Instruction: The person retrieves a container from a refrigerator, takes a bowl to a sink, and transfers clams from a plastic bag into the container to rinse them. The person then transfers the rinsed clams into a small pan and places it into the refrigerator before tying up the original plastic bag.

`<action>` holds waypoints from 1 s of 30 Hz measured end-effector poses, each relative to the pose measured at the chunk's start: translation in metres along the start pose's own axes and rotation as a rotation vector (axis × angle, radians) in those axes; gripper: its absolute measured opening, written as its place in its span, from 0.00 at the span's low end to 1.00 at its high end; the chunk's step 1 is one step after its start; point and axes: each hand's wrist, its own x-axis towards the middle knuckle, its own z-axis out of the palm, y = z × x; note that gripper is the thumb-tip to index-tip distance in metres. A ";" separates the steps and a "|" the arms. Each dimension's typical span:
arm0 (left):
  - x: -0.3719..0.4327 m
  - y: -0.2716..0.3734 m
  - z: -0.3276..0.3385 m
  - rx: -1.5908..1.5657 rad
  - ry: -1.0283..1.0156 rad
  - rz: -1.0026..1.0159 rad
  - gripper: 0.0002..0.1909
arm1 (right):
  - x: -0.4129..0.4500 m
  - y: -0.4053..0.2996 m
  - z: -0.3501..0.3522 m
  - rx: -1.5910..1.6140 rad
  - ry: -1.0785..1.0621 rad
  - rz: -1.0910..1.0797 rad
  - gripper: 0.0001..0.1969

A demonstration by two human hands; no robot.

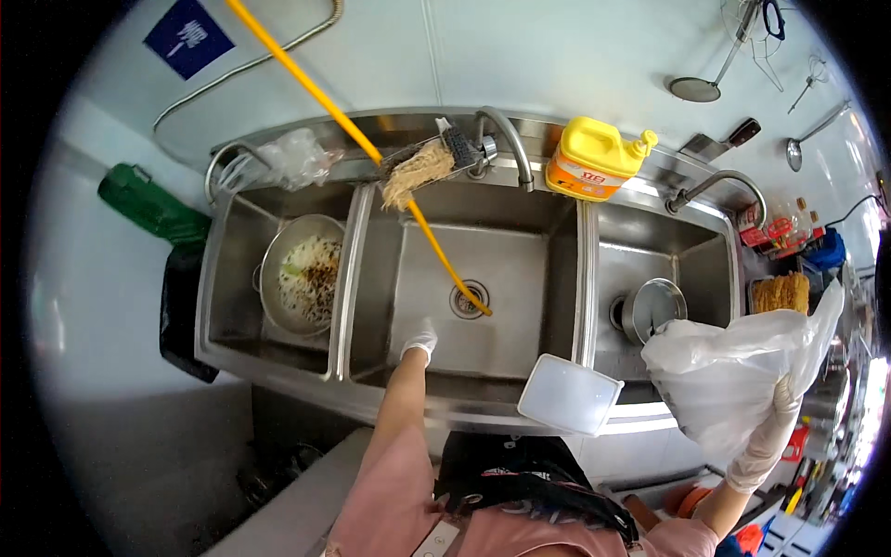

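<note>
My left hand [420,340], in a thin white glove, is over the near left part of the middle sink basin [480,244]; its fingers are blurred and I see nothing in it. On the right, my gloved right hand [785,400] grips a translucent white plastic bag [724,369], bulging, its contents unclear. Beside the bag a round metal pot [658,306] sits in the right basin. A white plastic lid or shallow tray [571,395] rests at the sink's front edge. A yellow hose [445,257] reaches down to the drain [469,299] of the middle basin.
A large metal bowl [306,275] of food scraps stands in the left basin. Along the back are a crumpled plastic bag [296,160], a rack with a fibrous scrubber [421,170], a faucet [511,143] and a yellow detergent jug [598,160]. A cleaver [720,141] hangs at right.
</note>
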 end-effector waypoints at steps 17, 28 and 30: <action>0.135 0.039 -0.014 -1.434 0.058 0.115 0.11 | -0.041 0.015 0.038 -0.082 0.168 0.017 0.30; -0.061 0.004 -0.142 -1.888 -0.214 0.195 0.13 | -0.022 0.002 0.013 -0.028 0.169 -0.020 0.29; -0.107 0.035 -0.160 -1.884 -0.274 0.231 0.14 | -0.018 0.001 -0.001 -0.002 0.142 -0.015 0.28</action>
